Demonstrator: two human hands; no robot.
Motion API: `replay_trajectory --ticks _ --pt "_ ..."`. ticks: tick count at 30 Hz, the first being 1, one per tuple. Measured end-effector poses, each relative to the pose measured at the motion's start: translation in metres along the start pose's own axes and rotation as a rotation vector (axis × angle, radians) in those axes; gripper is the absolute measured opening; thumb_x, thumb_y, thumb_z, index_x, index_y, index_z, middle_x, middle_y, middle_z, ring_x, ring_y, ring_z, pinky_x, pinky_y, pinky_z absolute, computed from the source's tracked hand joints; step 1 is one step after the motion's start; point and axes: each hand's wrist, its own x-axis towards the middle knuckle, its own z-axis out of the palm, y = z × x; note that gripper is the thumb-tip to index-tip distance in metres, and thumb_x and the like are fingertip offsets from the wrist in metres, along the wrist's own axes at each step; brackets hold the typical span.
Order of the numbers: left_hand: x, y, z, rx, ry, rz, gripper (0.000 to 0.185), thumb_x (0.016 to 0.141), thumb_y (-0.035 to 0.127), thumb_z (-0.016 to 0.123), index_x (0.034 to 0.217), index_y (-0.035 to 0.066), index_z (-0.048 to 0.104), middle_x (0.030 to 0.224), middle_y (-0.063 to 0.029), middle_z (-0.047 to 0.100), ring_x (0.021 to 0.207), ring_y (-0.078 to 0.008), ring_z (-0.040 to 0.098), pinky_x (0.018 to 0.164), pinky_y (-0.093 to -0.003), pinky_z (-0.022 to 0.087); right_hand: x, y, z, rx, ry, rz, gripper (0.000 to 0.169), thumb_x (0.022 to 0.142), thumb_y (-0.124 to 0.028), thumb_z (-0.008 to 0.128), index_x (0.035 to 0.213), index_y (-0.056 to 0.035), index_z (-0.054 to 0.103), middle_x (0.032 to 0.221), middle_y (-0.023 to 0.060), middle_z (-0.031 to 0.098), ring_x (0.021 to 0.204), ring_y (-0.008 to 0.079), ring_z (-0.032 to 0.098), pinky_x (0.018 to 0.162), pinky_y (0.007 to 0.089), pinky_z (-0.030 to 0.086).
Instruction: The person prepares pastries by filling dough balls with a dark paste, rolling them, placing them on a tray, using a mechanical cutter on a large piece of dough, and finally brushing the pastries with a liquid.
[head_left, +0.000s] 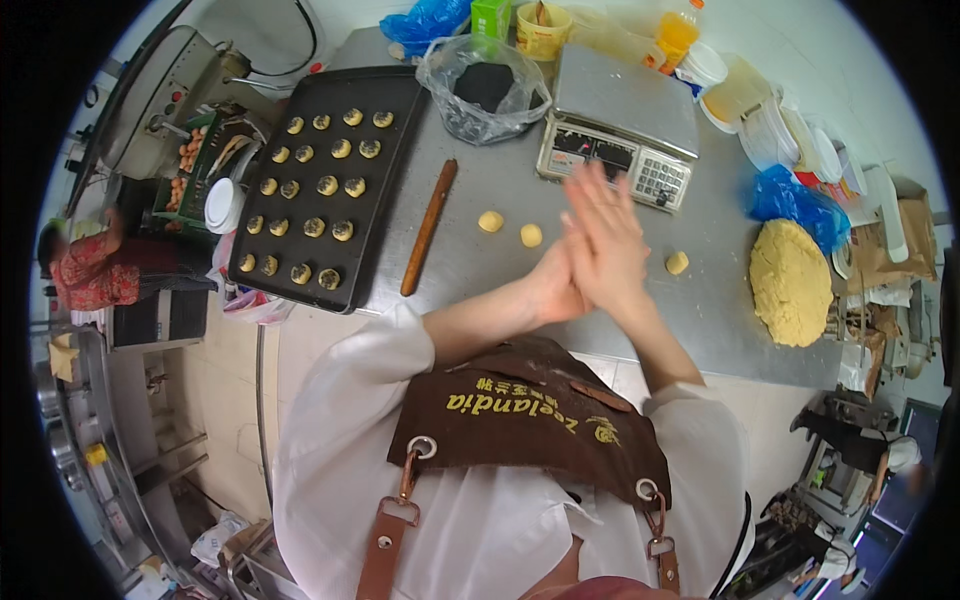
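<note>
My left hand (556, 289) and my right hand (611, 259) are pressed palm to palm above the steel table, fingers pointing away from me. The right lies over the left, and whatever may be between the palms is hidden. Two small yellow dough balls, one nearer (531, 235) and one farther left (490, 221), rest left of my hands. Another dough ball (677, 262) sits to their right. A large mass of yellow dough (791, 281) lies at the table's right end. Just beyond my fingertips stands a digital scale (630, 97).
On the left, a black baking tray (394, 97) carries rows of dough pieces topped with dark seeds. A wooden rolling pin (429, 229) lies beside it. Behind are a clear bag (442, 109) of black seeds and several tubs (769, 135). Other people stand at both sides of the room.
</note>
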Motion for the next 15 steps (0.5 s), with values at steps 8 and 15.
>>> replay_trajectory --ticks 8,15 --pt "-0.004 0.003 0.02 0.152 0.044 0.072 0.05 0.102 0.042 0.038 0.135 0.007 0.052 0.137 -0.0132 0.056 0.125 -0.0325 0.055 0.104 -0.0514 0.047 0.029 -0.012 -0.019 -0.051 -0.005 -0.064 0.064 0.09 -0.037 0.058 0.139 0.0024 0.051 0.149 0.0208 0.047 0.145 0.0389 0.033 0.119 0.061 0.013" --pt "-0.003 0.051 -0.001 -0.041 0.348 0.059 0.029 0.097 0.032 0.059 0.079 0.01 0.06 0.092 -0.0109 0.068 0.081 -0.0246 0.068 0.074 -0.0378 0.06 0.009 0.018 -0.055 -0.059 0.1 0.067 0.068 0.098 -0.047 0.048 0.147 0.0004 0.043 0.157 0.0199 0.034 0.15 0.0392 0.023 0.12 0.0593 0.004"
